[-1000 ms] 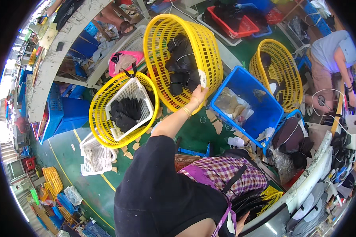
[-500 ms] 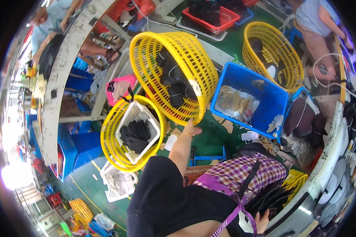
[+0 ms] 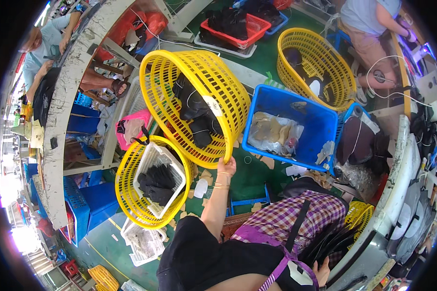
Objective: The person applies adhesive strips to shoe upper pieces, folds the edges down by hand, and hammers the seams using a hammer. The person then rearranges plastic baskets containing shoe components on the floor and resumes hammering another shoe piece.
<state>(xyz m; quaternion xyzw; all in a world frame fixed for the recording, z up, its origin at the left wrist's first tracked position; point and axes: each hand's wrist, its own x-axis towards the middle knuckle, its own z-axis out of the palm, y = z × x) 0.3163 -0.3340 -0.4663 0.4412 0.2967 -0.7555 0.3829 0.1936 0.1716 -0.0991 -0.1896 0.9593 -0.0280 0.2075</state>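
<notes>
My left arm reaches out to a large yellow plastic basket, which stands tilted on its side edge. My left hand is closed on the basket's near rim. Inside that basket lie tied bundles of black pieces. Down at the lower right, my right hand is curled against a bundle of flat black pieces, held close to the purple checked apron. Part of that bundle and some of the fingers are hidden.
Left of the tilted basket, a round yellow basket holds a white crate with black pieces. A blue bin with scraps stands right of it. Another yellow basket is farther back. Two people work nearby. A worktable edge runs along the right.
My view has shifted, so baskets and bin appear farther left. My left hand keeps its grip on the tilted basket's rim, and my right hand stays at the black pieces.
</notes>
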